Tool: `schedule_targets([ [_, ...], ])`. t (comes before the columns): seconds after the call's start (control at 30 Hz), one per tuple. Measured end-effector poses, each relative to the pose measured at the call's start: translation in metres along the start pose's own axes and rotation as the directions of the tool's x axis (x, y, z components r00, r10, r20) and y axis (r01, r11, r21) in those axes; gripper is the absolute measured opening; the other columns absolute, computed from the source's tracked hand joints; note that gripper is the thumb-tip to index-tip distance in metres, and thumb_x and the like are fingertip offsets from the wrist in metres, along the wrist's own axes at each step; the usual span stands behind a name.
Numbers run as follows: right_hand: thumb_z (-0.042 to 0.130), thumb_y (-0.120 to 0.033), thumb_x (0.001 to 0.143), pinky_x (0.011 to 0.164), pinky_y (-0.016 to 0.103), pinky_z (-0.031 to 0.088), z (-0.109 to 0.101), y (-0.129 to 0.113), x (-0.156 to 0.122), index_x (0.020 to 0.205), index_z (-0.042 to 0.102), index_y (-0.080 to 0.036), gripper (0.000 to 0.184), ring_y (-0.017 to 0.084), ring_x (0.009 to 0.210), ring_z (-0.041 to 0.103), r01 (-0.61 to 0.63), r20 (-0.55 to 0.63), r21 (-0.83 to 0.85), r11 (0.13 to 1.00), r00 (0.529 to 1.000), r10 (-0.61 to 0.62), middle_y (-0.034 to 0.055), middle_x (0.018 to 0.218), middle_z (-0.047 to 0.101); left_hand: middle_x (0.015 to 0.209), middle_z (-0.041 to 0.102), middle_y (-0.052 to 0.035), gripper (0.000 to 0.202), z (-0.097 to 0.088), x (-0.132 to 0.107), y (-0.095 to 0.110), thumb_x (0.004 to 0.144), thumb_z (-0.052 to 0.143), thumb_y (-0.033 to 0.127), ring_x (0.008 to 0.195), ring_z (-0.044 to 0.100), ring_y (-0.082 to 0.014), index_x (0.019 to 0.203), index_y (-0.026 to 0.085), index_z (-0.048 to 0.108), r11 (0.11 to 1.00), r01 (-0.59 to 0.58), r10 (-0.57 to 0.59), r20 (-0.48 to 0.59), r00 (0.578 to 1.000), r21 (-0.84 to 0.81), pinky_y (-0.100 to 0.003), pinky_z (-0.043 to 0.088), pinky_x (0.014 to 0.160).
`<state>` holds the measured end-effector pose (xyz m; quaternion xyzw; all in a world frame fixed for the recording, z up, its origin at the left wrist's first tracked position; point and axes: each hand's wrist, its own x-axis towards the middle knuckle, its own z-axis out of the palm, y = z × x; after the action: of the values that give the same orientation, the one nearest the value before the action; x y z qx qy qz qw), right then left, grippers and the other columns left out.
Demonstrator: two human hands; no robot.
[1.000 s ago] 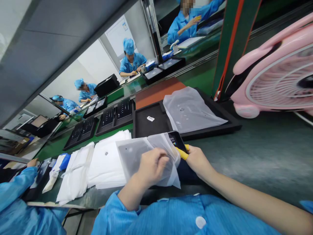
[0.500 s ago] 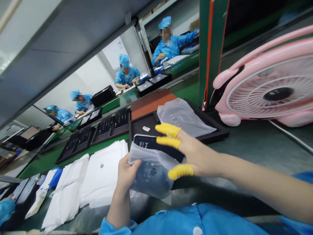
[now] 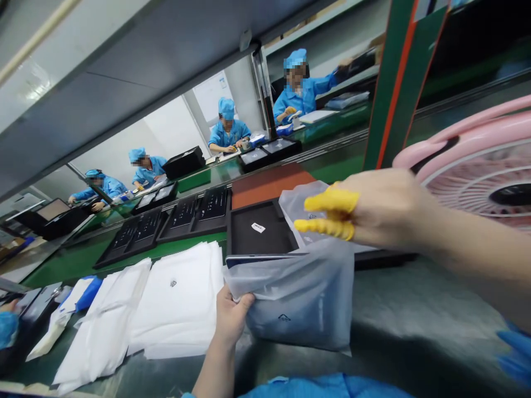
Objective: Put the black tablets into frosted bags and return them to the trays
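The left hand [image 3: 230, 318] pinches the frosted bag [image 3: 302, 301] at its 9 o'clock corner, over the counter [image 3: 415, 309]. A dark tablet [image 3: 257, 258] pokes out at 11. The right hand [image 3: 385, 207] hovers at 1 o'clock, loosely open and empty. I'd hold the bag mouth taut.

Factory packing line. Row of workers in blue smocks and caps [image 3: 227, 130] seated at stations far left to far centre. Long green conveyor belt [image 3: 83, 258] carrying flat black moulded trays [image 3: 194, 209]. Stacks of white foam pouches [image 3: 178, 298] near left, pink plastic desk fan [image 3: 477, 166] right, all under a grey overhead shelf [image 3: 136, 72].
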<state>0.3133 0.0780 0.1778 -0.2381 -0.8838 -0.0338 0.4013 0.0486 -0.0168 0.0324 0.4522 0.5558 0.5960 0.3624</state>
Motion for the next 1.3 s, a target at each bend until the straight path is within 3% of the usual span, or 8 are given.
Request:
schedule_targets([
  [0.1, 0.063, -0.059, 0.065, 0.062, 0.024, 0.046, 0.008, -0.004, -0.017, 0.108, 0.056, -0.020, 0.058, 0.014, 0.068, 0.058, -0.077, -0.111, 0.199, 0.977, 0.989, 0.100, 0.0027, 0.078, 0.062, 0.074, 0.070, -0.0086, 0.044, -0.002, 0.000, -0.010, 0.052, 0.074, 0.046, 0.071, 0.063, -0.0211, 0.078, 0.012, 0.068, 0.999, -0.042, 0.040, -0.057, 0.998, -0.027, -0.028, 0.048, 0.066],
  [0.2, 0.068, -0.063, 0.053, 0.077, 0.033, 0.050, 0.049, -0.011, -0.056, 0.127, 0.042, -0.022, 0.089, 0.024, 0.094, 0.058, -0.322, 0.090, 0.532, 0.783, 0.941, 0.325, 0.0100, 0.114, 0.057, 0.075, 0.069, -0.0089, 0.043, -0.005, 0.001, -0.009, 0.056, 0.072, 0.049, 0.072, 0.064, -0.0220, 0.079, 0.012, 0.068, 0.996, -0.087, 0.084, -0.120, 0.989, -0.019, -0.030, 0.049, 0.068],
  [0.4, 0.070, -0.055, 0.058, 0.064, 0.032, 0.051, 0.133, -0.038, -0.093, 0.091, 0.061, -0.013, 0.054, 0.021, 0.072, 0.060, -0.749, 0.602, 0.656, 0.095, 0.594, 0.534, 0.0079, 0.081, 0.065, 0.080, 0.068, -0.0078, 0.041, -0.009, 0.006, 0.005, 0.081, 0.047, 0.050, 0.077, 0.063, -0.0187, 0.089, 0.014, 0.065, 0.953, -0.260, 0.290, -0.234, 0.928, 0.153, -0.029, 0.049, 0.073],
  [0.6, 0.076, -0.047, 0.049, 0.054, 0.025, 0.046, 0.137, -0.041, -0.089, 0.069, 0.061, -0.013, 0.042, 0.014, 0.058, 0.053, -0.719, 0.560, 0.688, 0.097, 0.612, 0.558, 0.0015, 0.063, 0.060, 0.081, 0.068, -0.0069, 0.036, -0.021, 0.012, 0.017, 0.081, 0.048, 0.048, 0.077, 0.063, -0.0173, 0.085, 0.017, 0.066, 0.782, -0.431, 0.600, -0.353, 0.718, 0.451, -0.028, 0.048, 0.071],
  [0.8, 0.076, -0.047, 0.049, 0.061, 0.028, 0.048, 0.143, -0.051, -0.075, 0.071, 0.064, -0.015, 0.041, 0.015, 0.063, 0.057, -0.666, 0.558, 0.746, -0.018, 0.610, 0.562, 0.0021, 0.068, 0.064, 0.057, 0.056, 0.0030, 0.036, -0.017, 0.032, 0.054, 0.070, 0.062, 0.051, 0.052, 0.052, -0.0086, 0.066, 0.016, 0.055, 0.949, -0.283, 0.231, -0.309, 0.923, -0.136, -0.020, 0.043, 0.052],
  [1.1, 0.074, -0.032, 0.052, 0.069, 0.028, 0.049, 0.143, -0.011, -0.016, 0.086, 0.065, -0.018, 0.037, 0.019, 0.077, 0.062, -0.520, 0.367, 0.850, -0.088, 0.464, 0.806, 0.0018, 0.080, 0.068, 0.055, 0.051, 0.0081, 0.013, -0.046, 0.111, 0.125, 0.077, 0.059, 0.027, 0.051, 0.048, -0.0023, 0.073, 0.016, 0.052, 0.713, -0.484, 0.266, -0.442, 0.856, -0.508, -0.015, 0.041, 0.059],
  [1.2, 0.066, -0.026, 0.065, 0.065, 0.027, 0.049, 0.152, 0.031, 0.009, 0.092, 0.062, -0.019, 0.028, 0.016, 0.071, 0.062, -0.609, 0.412, 0.781, -0.136, 0.340, 0.845, 0.0006, 0.077, 0.067, 0.067, 0.059, 0.0035, 0.015, -0.050, 0.118, 0.102, 0.081, 0.052, 0.031, 0.061, 0.055, -0.0046, 0.077, 0.017, 0.053, 0.792, -0.368, 0.149, -0.430, 0.891, -0.488, -0.018, 0.041, 0.062],
  [1.3, 0.063, -0.025, 0.072, 0.059, 0.028, 0.050, 0.171, 0.071, 0.031, 0.092, 0.060, -0.015, 0.022, 0.015, 0.063, 0.060, -0.709, 0.456, 0.687, -0.159, 0.251, 0.854, 0.0026, 0.071, 0.065, 0.065, 0.059, 0.0016, 0.014, -0.033, 0.096, 0.047, 0.082, 0.052, 0.028, 0.056, 0.054, -0.0054, 0.074, 0.016, 0.053, 0.876, 0.058, -0.224, -0.297, 0.928, -0.478, -0.018, 0.038, 0.056],
])
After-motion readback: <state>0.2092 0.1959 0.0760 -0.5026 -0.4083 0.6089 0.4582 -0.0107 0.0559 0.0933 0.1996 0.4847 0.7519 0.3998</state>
